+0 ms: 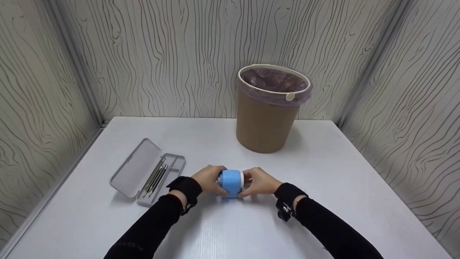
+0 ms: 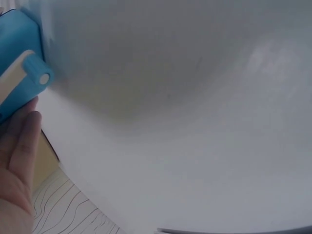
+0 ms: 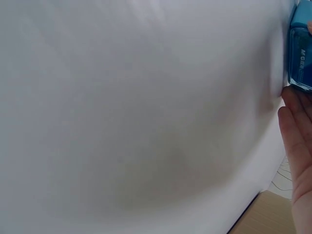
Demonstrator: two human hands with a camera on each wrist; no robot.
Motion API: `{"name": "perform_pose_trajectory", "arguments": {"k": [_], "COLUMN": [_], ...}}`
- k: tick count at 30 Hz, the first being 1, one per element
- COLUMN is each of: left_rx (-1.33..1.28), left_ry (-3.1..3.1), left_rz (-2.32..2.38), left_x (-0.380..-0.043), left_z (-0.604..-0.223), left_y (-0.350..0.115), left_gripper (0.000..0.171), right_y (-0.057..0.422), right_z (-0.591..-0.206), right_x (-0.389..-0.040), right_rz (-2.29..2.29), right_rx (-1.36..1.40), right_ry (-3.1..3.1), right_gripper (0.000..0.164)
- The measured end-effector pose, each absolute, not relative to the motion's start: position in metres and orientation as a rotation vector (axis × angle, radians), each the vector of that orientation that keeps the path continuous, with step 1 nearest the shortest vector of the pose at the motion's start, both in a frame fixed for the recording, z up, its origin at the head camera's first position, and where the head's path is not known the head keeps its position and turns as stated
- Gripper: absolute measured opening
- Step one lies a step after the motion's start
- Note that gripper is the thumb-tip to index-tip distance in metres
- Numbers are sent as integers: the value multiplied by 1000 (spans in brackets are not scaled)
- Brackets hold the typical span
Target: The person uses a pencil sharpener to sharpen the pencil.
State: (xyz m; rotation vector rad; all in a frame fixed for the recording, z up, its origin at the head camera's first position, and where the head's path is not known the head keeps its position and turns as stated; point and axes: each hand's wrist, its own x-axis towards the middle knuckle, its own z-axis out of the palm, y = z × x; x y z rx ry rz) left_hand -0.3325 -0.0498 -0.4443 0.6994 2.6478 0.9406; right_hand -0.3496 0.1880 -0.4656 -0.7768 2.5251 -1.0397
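Between both hands, just over or on the white table [image 1: 230,230], is a blue crank pencil sharpener [image 1: 231,182]. My left hand [image 1: 210,180] grips its left side with thumb and fingers. My right hand [image 1: 262,182] holds its right side, by the white part. In the left wrist view, a white crank arm [image 2: 13,75] with a blue knob [image 2: 36,70] shows on the sharpener's face. A see-through blue shavings container [image 3: 301,58] appears in the right wrist view, with fingertips against its lower edge. Neither wrist view takes in the whole sharpener.
Left of the hands lies an open grey pencil case [image 1: 134,169], with several dark pencils [image 1: 156,180] in its long compartment. A brown trash bin [image 1: 266,122] with a purple liner [image 1: 275,79] stands at the back right. Wood-patterned panels [image 1: 172,57] surround the table's back and sides.
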Motion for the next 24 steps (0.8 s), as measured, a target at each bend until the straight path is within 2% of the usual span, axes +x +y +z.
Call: {"name": "perform_pose_trajectory", "arguments": {"k": [15,24], "left_rx": [740,723], "left_ry": [2653,2647], "left_rz": [934,945], "left_x": [-334,-335], "left_z": [-446,-449], "left_y": [-48,-50], "left_gripper": [66,68], "right_y": [192,200], "right_z": [-469,-468], "right_x": [-349,-348], "right_rz": [-1069,-1033], "right_rx": [-828,-863], "right_ry": [2529,2549], "right_gripper": [49,59]}}
